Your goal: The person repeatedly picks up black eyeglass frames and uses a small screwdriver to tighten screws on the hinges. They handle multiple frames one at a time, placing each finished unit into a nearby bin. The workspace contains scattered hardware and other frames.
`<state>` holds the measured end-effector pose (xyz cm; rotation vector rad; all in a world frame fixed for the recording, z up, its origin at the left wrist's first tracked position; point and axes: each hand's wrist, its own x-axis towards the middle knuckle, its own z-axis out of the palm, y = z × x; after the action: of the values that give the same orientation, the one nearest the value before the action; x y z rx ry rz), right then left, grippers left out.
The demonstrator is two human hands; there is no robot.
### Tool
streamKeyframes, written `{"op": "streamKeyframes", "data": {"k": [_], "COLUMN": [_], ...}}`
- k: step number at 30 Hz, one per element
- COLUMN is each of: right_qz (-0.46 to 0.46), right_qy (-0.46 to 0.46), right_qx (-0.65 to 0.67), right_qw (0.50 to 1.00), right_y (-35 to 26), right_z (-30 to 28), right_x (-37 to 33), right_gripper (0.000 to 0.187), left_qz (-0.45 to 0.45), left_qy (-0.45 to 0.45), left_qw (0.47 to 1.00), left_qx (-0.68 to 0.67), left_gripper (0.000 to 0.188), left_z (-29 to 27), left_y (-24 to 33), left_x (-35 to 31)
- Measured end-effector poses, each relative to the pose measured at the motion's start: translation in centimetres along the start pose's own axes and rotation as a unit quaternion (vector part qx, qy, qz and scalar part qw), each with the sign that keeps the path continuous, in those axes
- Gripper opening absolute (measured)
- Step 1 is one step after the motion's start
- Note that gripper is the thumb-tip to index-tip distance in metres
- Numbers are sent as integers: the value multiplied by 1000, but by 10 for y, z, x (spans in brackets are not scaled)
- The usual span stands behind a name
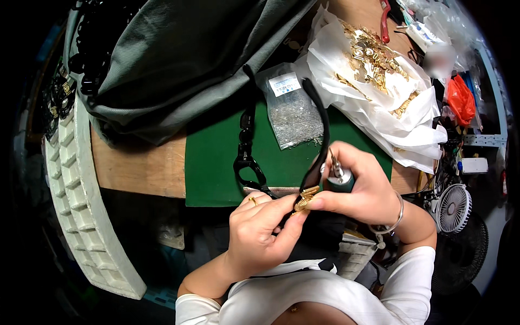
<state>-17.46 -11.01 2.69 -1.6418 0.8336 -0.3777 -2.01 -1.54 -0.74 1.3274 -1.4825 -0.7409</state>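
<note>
A black spectacle frame spans the space in front of me, with an open rim at the left. One dark temple arm curves up and away at the right; a chunky, link-shaped black arm rises at the left. My left hand, with a gold ring on one finger, pinches the frame beside a gold ornamental piece near the right arm's base. My right hand has its thumb on that gold piece while its fingers wrap round a small screwdriver-like tool with a silver tip and dark green body.
A green mat covers part of the wooden table. Behind lie a clear bag of tiny metal parts and white wrapping holding gold pieces. Grey cloth fills the left; a white compartment tray and small fan flank me.
</note>
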Motion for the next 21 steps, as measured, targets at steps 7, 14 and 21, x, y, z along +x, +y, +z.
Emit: {"op": "streamKeyframes", "data": {"k": [7,14,21], "right_qz": [61,-29,-2], "right_qy": [-45,-32,-33], "right_qx": [186,95,-370], "right_qw": [980,994,928], "right_y": [0,11,52], "right_z": [1,-1,5], "right_x": [7,-1,-4], "right_gripper": [22,31,54], "left_qz": [4,16,-208], "left_qy": [19,18,151], "left_qw": [1000,998,899], "left_qx": [19,61,-355], "left_gripper": [14,15,26], "left_z": [10,3,-29], "left_y": [1,0,6], "left_x": [-2,-5,-22]}}
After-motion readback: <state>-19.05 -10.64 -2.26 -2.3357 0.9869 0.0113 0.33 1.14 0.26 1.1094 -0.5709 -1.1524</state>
